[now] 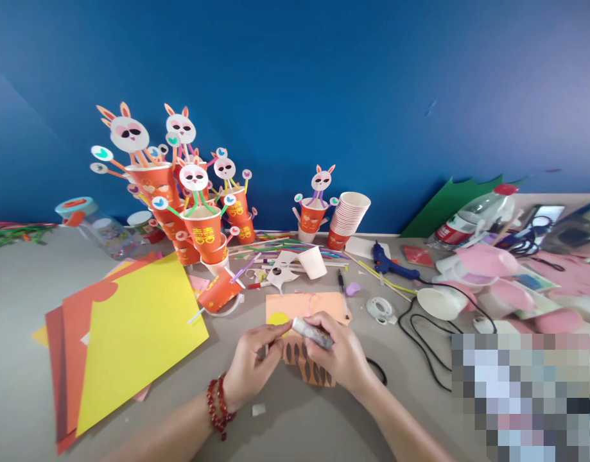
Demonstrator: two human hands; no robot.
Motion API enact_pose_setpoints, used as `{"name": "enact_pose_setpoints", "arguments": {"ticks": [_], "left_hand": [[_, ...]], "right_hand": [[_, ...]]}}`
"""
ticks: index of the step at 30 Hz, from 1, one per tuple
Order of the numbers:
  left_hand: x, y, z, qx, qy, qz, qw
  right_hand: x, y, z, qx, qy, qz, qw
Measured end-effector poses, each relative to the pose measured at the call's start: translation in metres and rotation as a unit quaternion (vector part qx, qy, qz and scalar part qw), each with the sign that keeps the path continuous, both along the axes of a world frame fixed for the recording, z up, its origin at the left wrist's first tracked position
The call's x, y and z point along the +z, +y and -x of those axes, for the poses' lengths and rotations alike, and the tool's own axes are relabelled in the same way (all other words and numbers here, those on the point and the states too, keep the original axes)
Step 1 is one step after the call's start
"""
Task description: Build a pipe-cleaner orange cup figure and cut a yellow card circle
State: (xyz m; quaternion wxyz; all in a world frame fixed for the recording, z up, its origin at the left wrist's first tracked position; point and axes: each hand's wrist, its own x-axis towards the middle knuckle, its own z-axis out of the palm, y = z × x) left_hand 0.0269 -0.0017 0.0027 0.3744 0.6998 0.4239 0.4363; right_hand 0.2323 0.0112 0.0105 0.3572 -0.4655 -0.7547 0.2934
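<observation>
My right hand [340, 350] is closed around a glue stick [316, 333], a stubby tube with a white end pointing left. My left hand [256, 362], with a beaded bracelet on its wrist, holds a yellow paper circle [277, 318] at its fingertips, beside the glue stick's white end. The left fingers cover the circle's lower edge. Under both hands lies a peach sheet of paper [299, 301], its near part cut with rows of leaf-shaped holes. A scrap of white paper [259, 409] is on the table near my left wrist.
Red paper cups with rabbit faces [202, 224] stand stacked at the left, behind yellow and orange sheets [145, 340]. Farther back are a cup stack [347, 218] and scattered straws [275, 244]. To the right lie tape [381, 310], a corded blue glue gun [391, 263] and a bottle [472, 218].
</observation>
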Motion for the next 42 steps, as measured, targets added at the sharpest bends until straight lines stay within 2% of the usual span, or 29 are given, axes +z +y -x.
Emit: {"name": "enact_pose_setpoints", "arguments": {"ticks": [6,10,15,19,22,25,30,34,42], "left_hand": [[0.001,0.000,0.000,0.010,-0.017,0.003,1.000],[-0.003,-0.001,0.001,0.061,-0.062,0.046,0.995],[-0.009,0.004,0.000,0.082,-0.100,0.100,0.987],[-0.012,0.008,-0.003,0.078,-0.126,0.142,0.979],[-0.013,0.008,-0.004,0.068,-0.102,0.148,0.981],[-0.014,0.007,-0.003,0.068,-0.044,0.124,0.989],[-0.013,0.006,-0.001,0.077,0.037,0.030,0.996],[-0.011,0.008,-0.001,0.082,0.052,-0.026,0.995],[-0.011,0.007,-0.001,0.071,0.081,-0.072,0.992]], "right_hand": [[-0.001,0.002,0.000,-0.011,0.001,0.014,1.000],[-0.003,0.003,0.000,-0.024,-0.006,0.027,0.999],[-0.001,0.000,0.004,-0.023,-0.043,0.010,0.999],[0.001,-0.002,0.006,-0.030,-0.064,-0.017,0.997],[-0.001,-0.002,0.005,-0.029,-0.076,-0.025,0.996],[-0.003,-0.002,0.004,-0.027,-0.079,-0.018,0.996],[-0.003,-0.003,0.006,-0.024,-0.067,0.006,0.997],[-0.003,-0.004,0.008,-0.022,-0.060,0.023,0.998],[-0.005,-0.005,0.009,-0.030,-0.070,0.016,0.997]]}}
